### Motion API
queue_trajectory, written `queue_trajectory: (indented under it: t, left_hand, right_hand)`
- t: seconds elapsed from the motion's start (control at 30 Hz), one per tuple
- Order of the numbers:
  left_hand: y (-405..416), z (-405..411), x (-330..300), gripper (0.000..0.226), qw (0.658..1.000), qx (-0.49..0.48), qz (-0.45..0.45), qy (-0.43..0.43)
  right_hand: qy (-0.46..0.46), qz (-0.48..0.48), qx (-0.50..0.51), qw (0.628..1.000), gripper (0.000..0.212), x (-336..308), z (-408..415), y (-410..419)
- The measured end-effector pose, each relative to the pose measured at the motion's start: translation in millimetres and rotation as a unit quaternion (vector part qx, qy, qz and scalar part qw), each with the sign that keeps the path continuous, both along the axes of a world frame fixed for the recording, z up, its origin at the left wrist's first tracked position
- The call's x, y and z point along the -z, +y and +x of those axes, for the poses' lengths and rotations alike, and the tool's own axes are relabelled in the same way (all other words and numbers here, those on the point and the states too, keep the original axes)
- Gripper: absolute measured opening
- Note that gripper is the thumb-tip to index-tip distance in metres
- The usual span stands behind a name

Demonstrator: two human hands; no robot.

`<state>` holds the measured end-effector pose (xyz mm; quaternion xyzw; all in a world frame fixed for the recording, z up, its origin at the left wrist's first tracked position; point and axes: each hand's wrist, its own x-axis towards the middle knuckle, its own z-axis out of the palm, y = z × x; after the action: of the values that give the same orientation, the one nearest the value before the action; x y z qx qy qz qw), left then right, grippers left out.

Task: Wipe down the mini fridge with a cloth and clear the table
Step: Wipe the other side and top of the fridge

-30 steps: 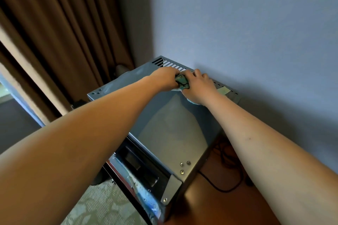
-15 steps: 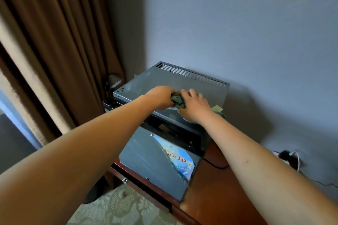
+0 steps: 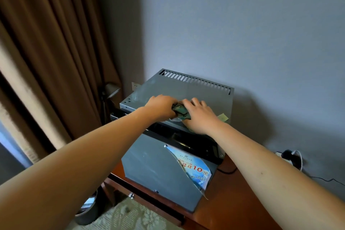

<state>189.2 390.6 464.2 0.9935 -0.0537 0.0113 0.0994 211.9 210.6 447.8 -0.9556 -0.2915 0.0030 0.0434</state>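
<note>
A grey mini fridge (image 3: 155,170) stands on a reddish wooden table (image 3: 229,209) against the wall. A green patterned cloth (image 3: 180,111) lies bunched on the fridge's top near its front edge. My left hand (image 3: 160,105) grips the cloth from the left with curled fingers. My right hand (image 3: 198,115) lies over the cloth's right part, fingers spread and pressing down. A pale corner of cloth (image 3: 223,117) shows past my right wrist. A torn blue sticker (image 3: 192,166) peels from the fridge door.
Brown curtains (image 3: 46,61) hang at the left, with a lamp head (image 3: 111,89) beside the fridge. A plug and white cable (image 3: 291,157) sit at the wall on the right. A dark bin (image 3: 87,209) stands on the patterned carpet under the table's left end.
Both hands slid the cloth from the vent slots at the back of the fridge top toward its front edge. The view has pulled back, and the fridge door now shows.
</note>
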Motion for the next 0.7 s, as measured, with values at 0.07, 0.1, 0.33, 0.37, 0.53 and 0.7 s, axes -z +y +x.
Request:
queue_trajectory:
  t: [0.07,0.1,0.33,0.37,0.53,0.7]
  left_hand:
    - [7.0,20.0,-0.7,0.008,1.000,-0.011,0.005,-0.003]
    - [11.1,31.3,-1.1,0.006,1.000,-0.016,0.006,-0.001]
    - [42.5,127.8,-2.2,0.005,0.999,-0.035,-0.012,0.005]
    - [46.1,142.6,-3.3,0.007,0.999,-0.038,-0.015,0.009]
    - [61.0,204.3,-8.7,0.007,0.998,-0.063,-0.005,0.018]
    - [73.6,232.0,-8.5,0.021,0.998,-0.053,-0.020,0.035]
  right_hand:
    - [-0.008,0.004,-0.001,1.000,0.062,0.4,20.2,10.0]
    - [-0.011,0.008,-0.002,1.000,0.062,0.3,31.8,15.4]
    - [-0.019,0.037,-0.011,0.999,0.063,3.9,134.7,48.4]
    - [-0.023,0.039,-0.011,0.999,0.062,4.3,149.9,52.7]
    - [-0.038,0.040,-0.013,0.998,0.064,5.2,215.5,76.6]
    - [-0.046,0.046,-0.009,0.998,0.060,8.5,239.9,90.3]
